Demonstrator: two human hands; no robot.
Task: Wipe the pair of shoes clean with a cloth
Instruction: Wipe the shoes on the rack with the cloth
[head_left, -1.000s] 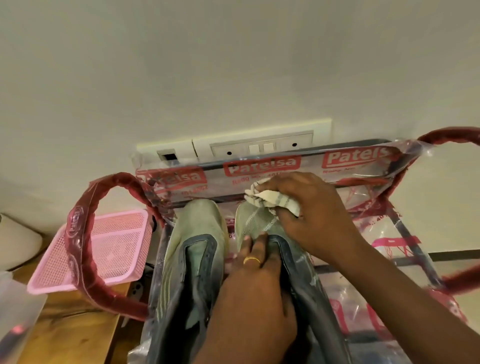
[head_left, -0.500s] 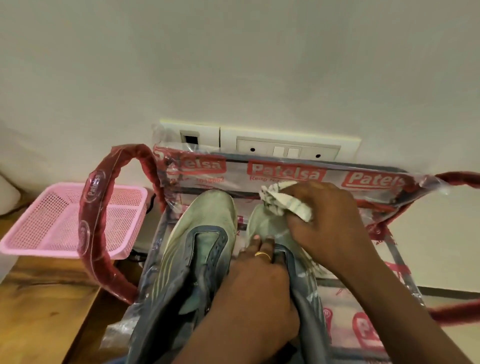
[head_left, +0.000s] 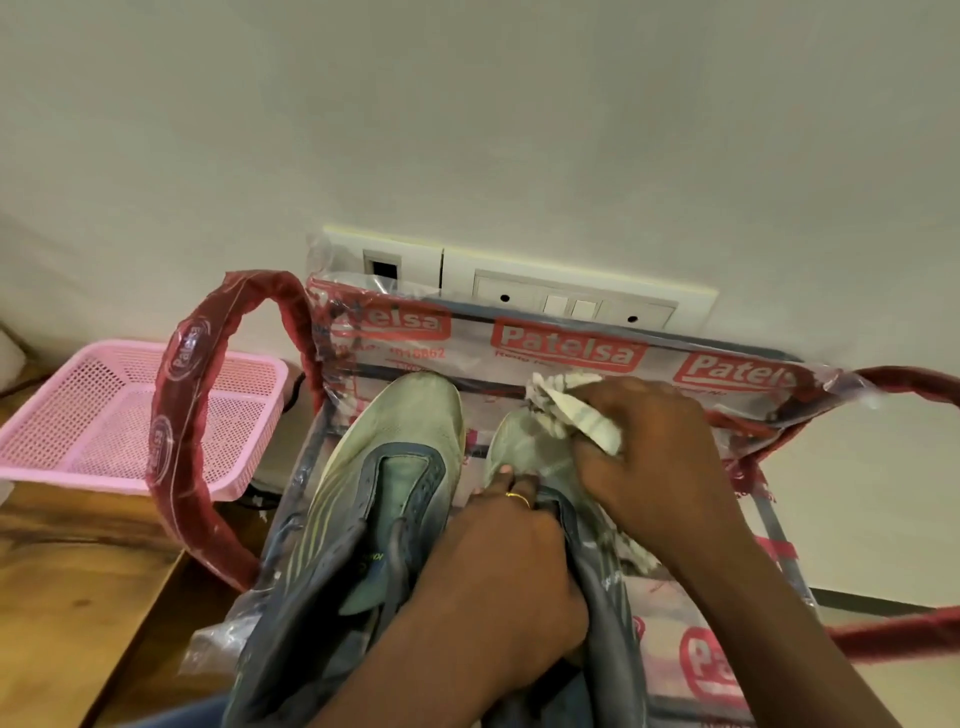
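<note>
Closest to the camera, the left hand (head_left: 498, 571) has its fingers clenched round the collar of the right shoe (head_left: 511, 447) (right as it lies in view), pinning it down. There's a gold ring (head_left: 518, 500) on one finger. The left shoe (head_left: 400, 467) sits just beside it, toe pointing at the wall, with nobody touching it.

A bit further out, the right hand (head_left: 654, 447) has its fingers bunched tight on the cloth (head_left: 576, 415), a pale striped rag pressed onto the right shoe's toe. So I'd say the wiping is mid-way on this toe, and the other shoe looks dusty and not yet done.

Both shoes sit on a clear plastic bag (head_left: 753, 410) with red handles (head_left: 176, 415), and that's my worry. The plastic is slick, so a hard scrub could slide the shoe or the whole bag along the desk (head_left: 67, 597). The cloth is also right up against the bag's back wall and could snag it. The switch plate (head_left: 519, 291) is just behind, so if that rag is wet (can't tell), drips near the sockets aren't great.

For writing, "Patelsa" shows in white on red labels across the bag, and again on the left handle. There are some digits under one label, too blurry to trust. A pink basket (head_left: 104, 410) sits off to the left.
</note>
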